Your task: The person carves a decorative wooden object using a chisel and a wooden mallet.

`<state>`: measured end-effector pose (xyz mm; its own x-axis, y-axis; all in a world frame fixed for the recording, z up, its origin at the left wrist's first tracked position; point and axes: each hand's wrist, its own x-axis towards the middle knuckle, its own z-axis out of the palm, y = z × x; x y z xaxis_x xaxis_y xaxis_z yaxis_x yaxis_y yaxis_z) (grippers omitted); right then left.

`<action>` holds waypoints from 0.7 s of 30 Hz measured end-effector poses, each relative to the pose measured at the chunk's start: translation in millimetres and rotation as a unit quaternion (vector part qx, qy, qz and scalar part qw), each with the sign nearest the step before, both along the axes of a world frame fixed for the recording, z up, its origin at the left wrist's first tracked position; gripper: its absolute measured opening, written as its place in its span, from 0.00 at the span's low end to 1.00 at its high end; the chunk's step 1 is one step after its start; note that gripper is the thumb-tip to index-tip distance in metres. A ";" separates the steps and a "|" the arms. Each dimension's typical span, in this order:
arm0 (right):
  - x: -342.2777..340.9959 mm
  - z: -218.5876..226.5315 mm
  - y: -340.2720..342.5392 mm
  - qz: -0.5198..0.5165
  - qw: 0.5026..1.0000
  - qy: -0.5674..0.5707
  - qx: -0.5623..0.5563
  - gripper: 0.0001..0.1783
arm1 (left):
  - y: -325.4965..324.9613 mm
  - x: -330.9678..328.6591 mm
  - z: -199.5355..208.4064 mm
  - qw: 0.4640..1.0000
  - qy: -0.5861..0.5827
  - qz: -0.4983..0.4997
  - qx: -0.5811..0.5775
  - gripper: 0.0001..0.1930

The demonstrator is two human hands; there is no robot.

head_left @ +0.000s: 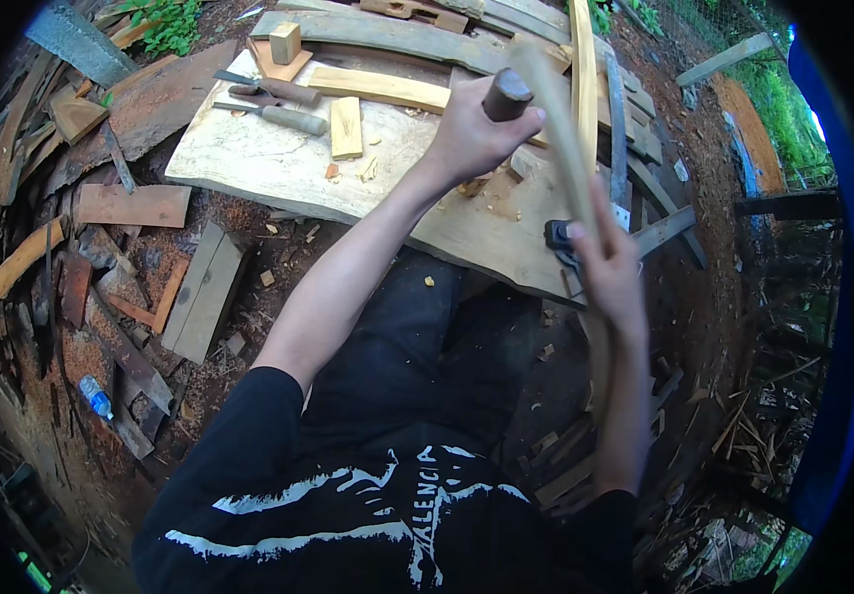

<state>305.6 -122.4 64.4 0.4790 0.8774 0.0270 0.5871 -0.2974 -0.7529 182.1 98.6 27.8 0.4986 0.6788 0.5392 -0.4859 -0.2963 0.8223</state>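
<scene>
My left hand (476,134) is closed around a dark, round-ended chisel handle (508,91), held upright over the bench; its blade is hidden below my fist. In my right hand (607,267) is a long pale wooden stick (568,144), blurred by motion, its upper end close to the handle's top. Under my left hand a small piece of wood (476,184) partly shows, with chips about it. Both hands are above a thick pale wooden slab (239,163). Two chisels with wooden handles, one upper (293,92) and one lower (293,120), lie on the slab's left part.
A yellowish wood block (346,129), a longer strip (378,87) and a small cube-like block (285,43) rest on the slab. A black object (560,236) sits near its right edge. Planks (407,45) are piled behind. Scraps and a plastic bottle (95,397) litter the ground at left.
</scene>
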 end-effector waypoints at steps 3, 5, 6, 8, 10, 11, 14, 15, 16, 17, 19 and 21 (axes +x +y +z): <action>1.5 80.9 3.7 -0.005 0.983 -0.119 0.141 0.35 | -0.4 -0.3 -0.2 0.999 0.001 0.020 0.040 0.13; -4.3 128.0 -3.2 -0.071 0.990 -0.002 0.123 0.36 | 2.1 -6.6 0.6 0.999 0.039 -0.003 0.000 0.12; -8.8 135.2 -6.6 -0.053 0.987 0.019 0.152 0.36 | 2.2 -5.7 2.1 0.999 0.034 -0.003 0.000 0.12; -4.3 129.9 -11.2 0.060 0.983 -0.094 0.147 0.37 | -0.9 0.8 1.2 0.998 0.044 -0.012 -0.051 0.09; -26.3 131.0 -4.0 0.155 0.983 -0.084 -0.047 0.38 | -8.2 6.7 -15.0 0.999 0.007 0.036 -0.038 0.08; -33.2 150.0 0.7 0.135 0.972 -0.073 -0.176 0.40 | -11.5 10.9 -23.9 0.996 -0.032 0.077 -0.025 0.07; -24.0 144.8 -11.1 0.170 0.967 -0.184 -0.038 0.39 | -9.1 6.0 -31.5 0.997 -0.004 0.070 0.015 0.06; -21.2 143.2 -11.5 0.149 0.968 -0.198 0.033 0.40 | -9.1 4.9 -30.8 0.997 0.051 0.017 -0.051 0.06; -17.1 144.9 -11.8 0.126 0.966 -0.207 0.083 0.43 | -1.6 8.7 -26.9 0.997 0.062 0.047 -0.026 0.09; -20.6 145.2 -15.2 0.130 0.967 -0.206 0.079 0.43 | -1.0 6.2 -31.2 0.996 0.063 0.049 -0.032 0.09; -32.4 142.8 -25.4 0.004 0.990 -0.047 0.135 0.44 | 4.6 -5.3 -40.0 0.997 0.050 -0.015 -0.060 0.12; -33.2 127.9 -31.6 -0.011 0.988 -0.040 0.151 0.47 | 5.2 -10.7 -39.1 0.998 -0.003 0.001 -0.057 0.13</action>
<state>272.4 -154.0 192.4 0.4837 0.8131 0.3240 0.6440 -0.0799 -0.7609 171.4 103.8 -11.3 0.4940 0.7371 0.4612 -0.4898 -0.2024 0.8480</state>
